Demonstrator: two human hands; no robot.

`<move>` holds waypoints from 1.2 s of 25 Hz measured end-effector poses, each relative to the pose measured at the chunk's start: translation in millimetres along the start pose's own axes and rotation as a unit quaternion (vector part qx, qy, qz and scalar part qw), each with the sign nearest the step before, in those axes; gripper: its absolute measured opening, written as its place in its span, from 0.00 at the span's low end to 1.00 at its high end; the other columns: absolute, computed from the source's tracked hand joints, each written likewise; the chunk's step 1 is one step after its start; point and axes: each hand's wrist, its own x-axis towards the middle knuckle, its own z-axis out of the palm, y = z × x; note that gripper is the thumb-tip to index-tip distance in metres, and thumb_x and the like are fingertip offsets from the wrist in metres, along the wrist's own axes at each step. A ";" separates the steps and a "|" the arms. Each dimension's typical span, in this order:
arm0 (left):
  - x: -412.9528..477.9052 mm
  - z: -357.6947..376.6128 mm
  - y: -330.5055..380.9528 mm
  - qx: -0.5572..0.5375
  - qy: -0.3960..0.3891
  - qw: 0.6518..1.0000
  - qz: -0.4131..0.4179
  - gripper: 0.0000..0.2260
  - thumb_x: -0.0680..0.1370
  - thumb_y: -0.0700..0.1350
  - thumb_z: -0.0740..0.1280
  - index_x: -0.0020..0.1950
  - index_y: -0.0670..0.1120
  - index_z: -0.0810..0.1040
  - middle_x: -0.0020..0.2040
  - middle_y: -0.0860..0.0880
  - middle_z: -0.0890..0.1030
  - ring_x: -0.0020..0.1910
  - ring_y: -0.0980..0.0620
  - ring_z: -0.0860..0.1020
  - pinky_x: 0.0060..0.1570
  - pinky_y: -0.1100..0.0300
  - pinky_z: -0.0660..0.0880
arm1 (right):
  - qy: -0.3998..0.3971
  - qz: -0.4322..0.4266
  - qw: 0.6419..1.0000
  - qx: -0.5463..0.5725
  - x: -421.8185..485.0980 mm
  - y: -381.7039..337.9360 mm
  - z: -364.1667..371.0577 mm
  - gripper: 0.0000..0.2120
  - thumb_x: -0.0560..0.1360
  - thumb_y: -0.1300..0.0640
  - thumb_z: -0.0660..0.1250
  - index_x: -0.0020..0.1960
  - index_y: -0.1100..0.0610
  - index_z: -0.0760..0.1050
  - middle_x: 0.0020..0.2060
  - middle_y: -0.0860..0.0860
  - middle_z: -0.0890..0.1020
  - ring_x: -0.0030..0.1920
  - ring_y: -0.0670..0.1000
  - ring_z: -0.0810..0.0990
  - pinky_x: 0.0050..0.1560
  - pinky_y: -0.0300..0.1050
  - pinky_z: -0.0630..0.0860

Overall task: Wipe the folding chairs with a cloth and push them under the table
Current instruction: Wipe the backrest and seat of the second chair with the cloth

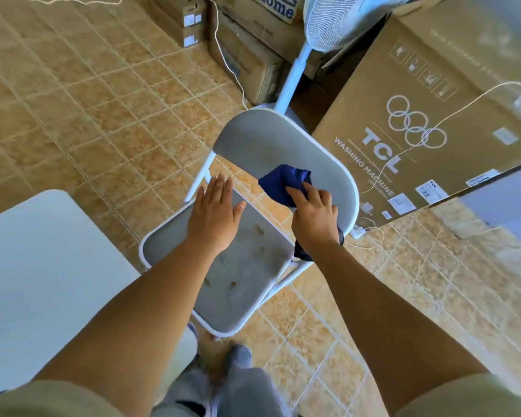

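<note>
— Where's the dark blue cloth (280, 182)?
— Bunched in the right hand (313, 218), against the backrest (262, 139) of the grey folding chair with white metal frame (262, 245).
— The left hand (214, 212)?
— Flat, at the seat (241, 296)'s rear edge.

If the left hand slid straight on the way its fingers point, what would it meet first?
Probably the lower edge of the grey folding chair's backrest, though depth is unclear; the left hand might pass beneath.
</note>
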 end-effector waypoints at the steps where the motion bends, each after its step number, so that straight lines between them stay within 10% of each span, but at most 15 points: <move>1: 12.6 5.3 -2.9 -0.005 -0.001 1.000 0.000 0.28 0.82 0.56 0.47 0.79 0.43 0.48 0.79 0.44 0.49 0.78 0.49 0.47 0.76 0.51 0.44 | 0.011 -0.020 0.999 -0.026 21.5 1.1 1.6 0.27 0.73 0.66 0.61 0.70 0.51 0.68 0.70 0.58 0.68 0.63 0.64 0.67 0.53 0.60 0.66; 15: 200.4 66.8 -28.8 -0.065 0.026 0.997 -0.036 0.29 0.82 0.57 0.43 0.78 0.42 0.44 0.79 0.44 0.45 0.78 0.51 0.45 0.76 0.53 0.42 | 0.100 -0.264 0.914 -0.292 138.2 3.8 125.6 0.21 0.71 0.53 0.62 0.64 0.51 0.76 0.71 0.49 0.70 0.67 0.55 0.62 0.62 0.54 0.63; 21: 202.2 68.4 -37.0 -0.084 0.022 0.996 -0.010 0.27 0.82 0.56 0.43 0.79 0.44 0.45 0.79 0.46 0.45 0.78 0.53 0.44 0.76 0.54 0.41 | 0.227 -0.162 0.944 -0.178 154.3 20.5 82.0 0.20 0.75 0.61 0.54 0.63 0.54 0.74 0.72 0.52 0.68 0.68 0.60 0.65 0.59 0.59 0.64; 30: 197.0 69.1 -26.6 -0.060 0.046 0.997 0.013 0.28 0.83 0.55 0.43 0.78 0.42 0.48 0.79 0.44 0.46 0.78 0.50 0.44 0.76 0.53 0.42 | 0.129 -0.242 0.919 -0.282 111.0 32.3 121.7 0.22 0.72 0.54 0.65 0.65 0.51 0.74 0.72 0.49 0.67 0.69 0.55 0.66 0.62 0.56 0.67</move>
